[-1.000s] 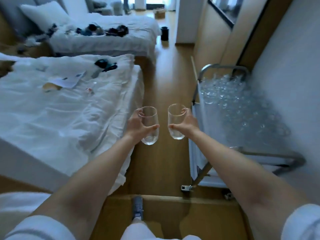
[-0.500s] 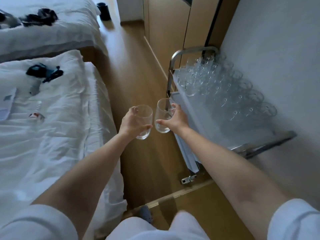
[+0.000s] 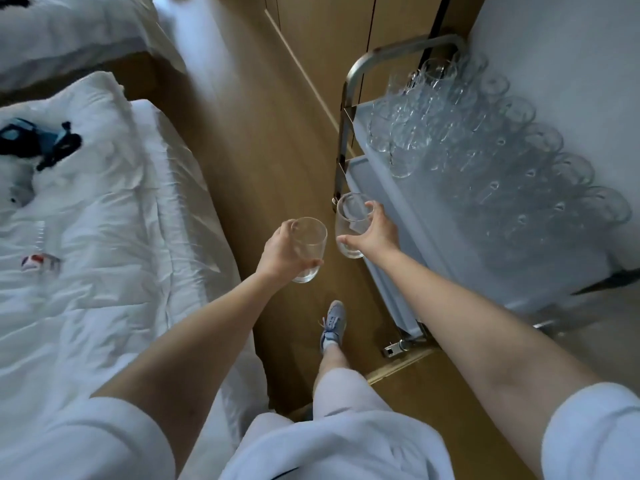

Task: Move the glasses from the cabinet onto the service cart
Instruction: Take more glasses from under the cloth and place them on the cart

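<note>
My left hand (image 3: 280, 252) grips a clear stemless glass (image 3: 310, 247) above the wooden floor. My right hand (image 3: 375, 233) holds a second clear glass (image 3: 351, 221) just at the near left corner of the service cart (image 3: 398, 216). Both glasses are upright and close together, a small gap between them. The cart's grey top carries several rows of clear glasses (image 3: 485, 150), packed toward its far end and right side. The cabinet is not in view.
A bed with a rumpled white duvet (image 3: 104, 254) fills the left side, with dark items (image 3: 38, 142) on it. A narrow strip of wooden floor (image 3: 249, 150) runs between bed and cart. My foot in a blue shoe (image 3: 332, 323) is on the floor below the glasses. A white wall (image 3: 571, 57) borders the cart's right.
The view has swung down and right toward the cart. Both hands with their glasses have come closer to the cart's near left corner, and my foot has stepped forward.
</note>
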The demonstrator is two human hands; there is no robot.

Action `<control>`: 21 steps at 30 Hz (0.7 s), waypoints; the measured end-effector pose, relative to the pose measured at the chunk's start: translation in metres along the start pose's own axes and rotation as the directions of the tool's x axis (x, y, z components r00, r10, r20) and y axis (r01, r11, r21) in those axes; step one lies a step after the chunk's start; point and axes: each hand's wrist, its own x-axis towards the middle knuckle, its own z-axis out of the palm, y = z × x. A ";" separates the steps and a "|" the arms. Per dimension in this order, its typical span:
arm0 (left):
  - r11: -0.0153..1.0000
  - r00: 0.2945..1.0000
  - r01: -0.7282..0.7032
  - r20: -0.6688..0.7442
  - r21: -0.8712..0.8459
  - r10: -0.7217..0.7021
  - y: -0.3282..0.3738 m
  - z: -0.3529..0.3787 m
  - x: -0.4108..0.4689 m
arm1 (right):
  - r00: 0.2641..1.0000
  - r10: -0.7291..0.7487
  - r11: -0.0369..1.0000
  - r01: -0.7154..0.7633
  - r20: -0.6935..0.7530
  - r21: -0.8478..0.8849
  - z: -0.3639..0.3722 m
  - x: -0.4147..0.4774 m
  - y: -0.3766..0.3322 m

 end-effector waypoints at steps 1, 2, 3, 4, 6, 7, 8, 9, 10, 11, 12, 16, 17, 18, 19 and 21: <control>1.000 1.000 -0.003 0.014 0.029 0.003 0.001 -0.005 0.019 | 1.000 -0.002 1.000 0.002 -0.001 0.009 0.004 0.020 -0.007; 0.998 1.000 -0.011 0.023 0.054 0.009 0.003 -0.010 0.036 | 1.000 -0.004 1.000 0.004 -0.001 0.016 0.007 0.036 -0.013; 0.998 1.000 -0.017 0.021 0.062 0.016 0.008 -0.018 0.058 | 1.000 -0.007 0.999 0.006 0.003 0.034 0.010 0.058 -0.024; 0.998 1.000 -0.027 0.013 0.061 0.026 0.012 -0.027 0.078 | 1.000 -0.007 0.999 0.007 0.007 0.054 0.012 0.075 -0.032; 0.998 0.999 -0.035 -0.024 0.058 0.037 0.024 -0.045 0.118 | 1.000 -0.012 0.995 0.011 0.008 0.099 0.014 0.109 -0.049; 0.997 0.999 -0.030 -0.038 0.066 0.033 0.029 -0.053 0.135 | 1.000 -0.010 0.993 0.009 0.009 0.118 0.015 0.122 -0.055; 0.997 0.998 -0.030 -0.053 0.069 0.034 0.034 -0.060 0.157 | 1.000 -0.007 0.991 0.005 0.014 0.137 0.015 0.139 -0.063; 0.997 0.998 -0.029 -0.055 0.072 0.033 0.038 -0.066 0.173 | 1.000 -0.003 0.990 0.000 0.020 0.144 0.015 0.152 -0.067; 0.997 0.998 -0.035 -0.056 0.069 0.039 0.041 -0.069 0.188 | 1.000 0.003 0.990 -0.007 0.028 0.143 0.015 0.163 -0.070; 0.997 0.998 -0.038 -0.046 0.071 0.042 0.043 -0.073 0.207 | 0.999 0.012 0.989 -0.017 0.033 0.145 0.015 0.178 -0.073; 0.996 0.998 -0.043 -0.033 0.079 0.046 0.045 -0.076 0.221 | 0.999 0.027 0.989 -0.031 0.033 0.142 0.015 0.188 -0.075; 0.983 0.991 -0.104 0.097 0.149 0.090 0.044 -0.082 0.288 | 0.994 0.114 0.981 -0.113 0.007 0.159 0.016 0.227 -0.077; 0.978 0.985 -0.123 0.138 0.169 0.100 0.043 -0.082 0.304 | 0.991 0.131 0.979 -0.128 -0.012 0.156 0.017 0.236 -0.076; 0.968 0.974 -0.159 0.189 0.193 0.122 0.043 -0.080 0.326 | 0.986 0.159 0.976 -0.151 -0.042 0.154 0.018 0.247 -0.075; 0.956 0.960 -0.195 0.242 0.218 0.141 0.043 -0.079 0.343 | 0.983 0.174 0.976 -0.163 -0.063 0.144 0.019 0.254 -0.075; 0.921 0.916 -0.288 0.356 0.262 0.185 0.045 -0.075 0.378 | 0.969 0.219 0.970 -0.204 -0.112 0.133 0.025 0.268 -0.072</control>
